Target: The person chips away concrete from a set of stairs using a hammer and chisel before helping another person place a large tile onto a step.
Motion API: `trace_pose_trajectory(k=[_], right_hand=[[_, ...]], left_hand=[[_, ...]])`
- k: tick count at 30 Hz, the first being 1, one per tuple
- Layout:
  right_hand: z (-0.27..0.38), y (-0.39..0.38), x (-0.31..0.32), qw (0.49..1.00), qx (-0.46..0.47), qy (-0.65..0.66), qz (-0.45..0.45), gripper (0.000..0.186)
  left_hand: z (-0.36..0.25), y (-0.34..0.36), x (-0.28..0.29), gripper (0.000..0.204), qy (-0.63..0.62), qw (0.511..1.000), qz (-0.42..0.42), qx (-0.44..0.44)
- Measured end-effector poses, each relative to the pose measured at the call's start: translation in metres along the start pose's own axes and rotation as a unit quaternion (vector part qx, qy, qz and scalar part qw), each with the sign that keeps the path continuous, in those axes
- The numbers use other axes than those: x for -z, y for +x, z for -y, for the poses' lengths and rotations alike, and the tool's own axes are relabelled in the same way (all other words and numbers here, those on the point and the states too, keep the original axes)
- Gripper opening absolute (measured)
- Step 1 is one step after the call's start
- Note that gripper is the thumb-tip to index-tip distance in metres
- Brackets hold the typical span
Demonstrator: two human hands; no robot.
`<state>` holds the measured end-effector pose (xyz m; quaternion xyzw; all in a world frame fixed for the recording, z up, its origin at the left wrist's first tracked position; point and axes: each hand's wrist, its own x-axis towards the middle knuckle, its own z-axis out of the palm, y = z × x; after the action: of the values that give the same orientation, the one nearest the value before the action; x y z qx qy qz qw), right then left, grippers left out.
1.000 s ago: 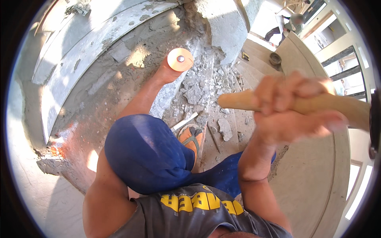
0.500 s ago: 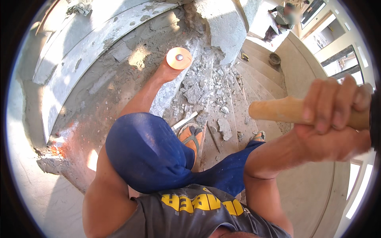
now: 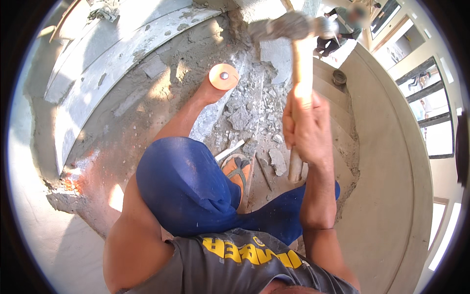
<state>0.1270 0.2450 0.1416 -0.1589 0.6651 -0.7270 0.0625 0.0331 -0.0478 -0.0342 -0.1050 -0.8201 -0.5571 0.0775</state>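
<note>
My left hand is wrapped round a chisel just below its round orange hand guard. Seen end-on, the guard has a metal striking end at its middle; the chisel's tip is hidden underneath. The chisel stands over the broken step edge beside grey rubble. My right hand grips the wooden handle of a hammer. Its metal head, blurred by motion, is raised up and to the right of the chisel, apart from it.
A curved stair wall runs along the left. Near my sandalled foot lie a white strip, a thin rod and a flat concrete piece. A dark round container sits on the steps; another person is beyond.
The hammer has swung from the far right toward the chisel, and its head has come into view. My left hand and the chisel have shifted only slightly.
</note>
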Motion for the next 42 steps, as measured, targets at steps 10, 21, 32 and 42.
trace_pose_trajectory(k=[10,21,32,42], right_hand=[[-0.017,0.011,-0.01,0.965,0.238,0.003,-0.107,0.049],[-0.118,-0.047,0.012,0.973,-0.22,0.014,-0.063,0.047],[-0.086,-0.09,0.033,0.968,-0.176,0.15,-0.098,0.051],[0.024,-0.039,-0.024,0.962,0.224,0.142,-0.063,0.064]], left_hand=[[-0.003,-0.001,0.0,0.032,0.002,1.0,-0.016,-0.011],[-0.007,-0.01,0.025,0.014,-0.195,0.979,-0.037,0.034],[-0.039,-0.044,0.021,0.012,-0.112,0.98,-0.138,0.086],[-0.003,-0.056,0.035,0.049,0.066,0.996,-0.067,0.001]])
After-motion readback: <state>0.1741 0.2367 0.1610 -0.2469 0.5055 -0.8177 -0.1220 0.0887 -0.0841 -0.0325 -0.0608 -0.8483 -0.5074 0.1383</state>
